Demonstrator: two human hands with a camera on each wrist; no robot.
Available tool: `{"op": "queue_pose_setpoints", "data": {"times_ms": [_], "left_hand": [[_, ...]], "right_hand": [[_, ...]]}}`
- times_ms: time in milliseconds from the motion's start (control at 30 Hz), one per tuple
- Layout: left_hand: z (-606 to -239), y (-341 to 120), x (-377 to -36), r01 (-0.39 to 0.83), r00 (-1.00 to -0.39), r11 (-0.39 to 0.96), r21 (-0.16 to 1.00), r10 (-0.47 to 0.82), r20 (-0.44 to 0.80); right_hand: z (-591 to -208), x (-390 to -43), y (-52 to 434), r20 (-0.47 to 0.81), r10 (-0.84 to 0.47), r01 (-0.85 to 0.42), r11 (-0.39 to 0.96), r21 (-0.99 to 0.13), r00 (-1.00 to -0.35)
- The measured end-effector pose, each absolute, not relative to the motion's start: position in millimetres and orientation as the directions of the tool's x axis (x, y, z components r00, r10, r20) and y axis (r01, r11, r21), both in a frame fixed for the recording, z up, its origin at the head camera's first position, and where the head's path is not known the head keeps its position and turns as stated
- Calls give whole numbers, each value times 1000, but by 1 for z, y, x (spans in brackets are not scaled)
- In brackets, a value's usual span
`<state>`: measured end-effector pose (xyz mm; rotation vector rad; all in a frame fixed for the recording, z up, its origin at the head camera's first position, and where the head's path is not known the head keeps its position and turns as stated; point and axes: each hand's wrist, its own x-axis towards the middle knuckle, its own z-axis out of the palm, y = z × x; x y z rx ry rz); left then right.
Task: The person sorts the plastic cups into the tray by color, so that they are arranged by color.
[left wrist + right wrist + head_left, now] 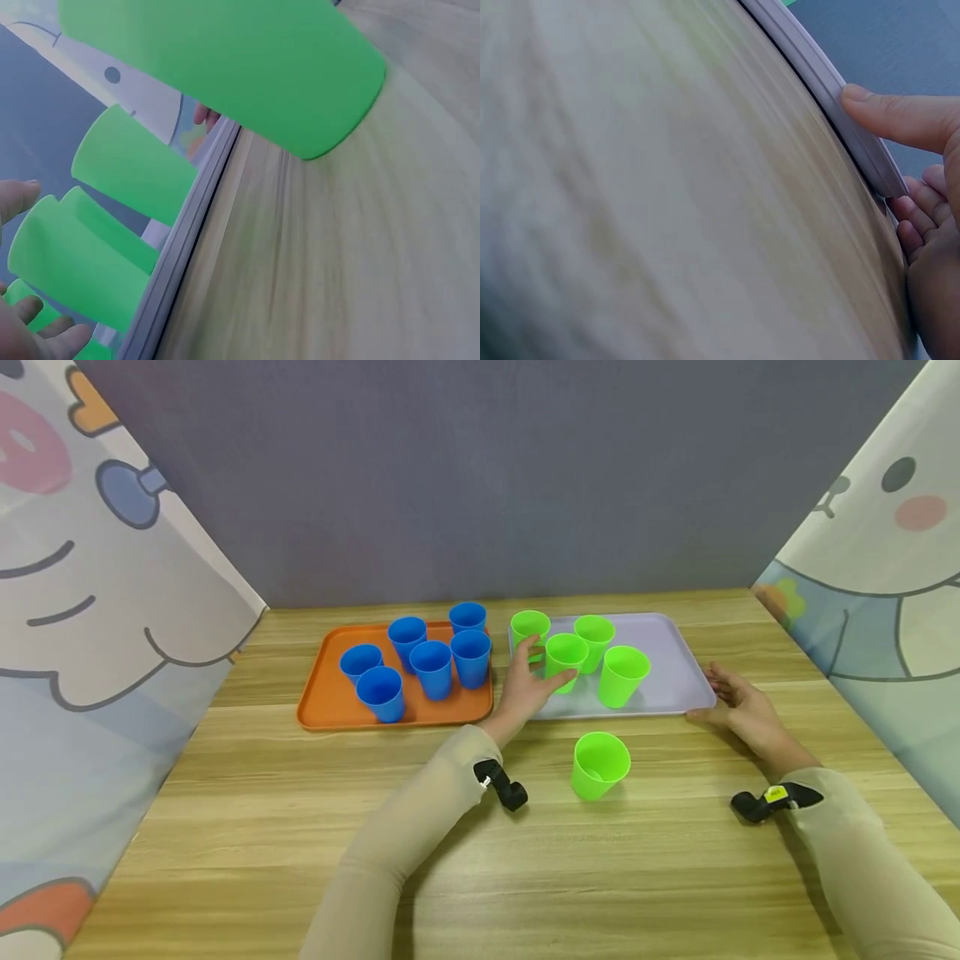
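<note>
Landmark = lilac tray [675, 647]; all positions given rel. to it.

L hand [525, 685] sits at tray's near-left corner, fingers curled round the near-centre green cup [566, 660] on the tray, thumb on one side, fingers on the other. L wrist view confirms: fingertips [22, 196] at the cup wall [71, 266], palm low, so the grip is from the side, not over the rim. Prob. chosen because neighbouring cups crowd it from behind and to the right.

R hand [738, 702] at tray's near-right corner. Thumb [900, 120] lies along the raised rim [832, 94], other fingers tucked at or under the edge; whether they get under the tray, cannot tell. Looks like a steadying hold so the tray doesn't slide while the L hand works.

On tray: 4 green cups, upright, bunched in the left half; right half bare. A 5th green cup [600, 766] stands on the wooden table [225, 827] in front of the tray, apart from it, between the two forearms, tilted-looking in head view, rim up.

Left of tray, just beside it: orange tray [322, 693] w/ 6 blue cups [431, 668], upright, untouched.
</note>
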<state>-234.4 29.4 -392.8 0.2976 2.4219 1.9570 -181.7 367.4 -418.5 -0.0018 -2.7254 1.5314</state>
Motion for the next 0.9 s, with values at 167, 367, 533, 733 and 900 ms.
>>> {"op": "queue_pose_setpoints", "data": {"times_ms": [167, 367, 533, 733, 900], "left_hand": [[-392, 20, -230, 106, -985, 170, 980, 153, 80], [-392, 12, -220, 77, -980, 125, 989, 192, 52], [-393, 7, -211, 81, -969, 96, 992, 239, 56], [-397, 1, -204, 119, -938, 57, 991, 332, 94], [-401, -5, -199, 148, -897, 1, 989, 421, 134]], "right_hand": [[-418, -182, 367, -9, 16, 15, 508, -861, -1000], [-419, -182, 368, -10, 10, 14, 522, -853, -1000], [-419, -181, 368, -12, 14, 18, 522, -853, -1000], [-418, -181, 368, -8, 23, 18, 516, -856, -1000], [-418, -181, 368, 0, 18, 9, 519, -855, -1000]]}}
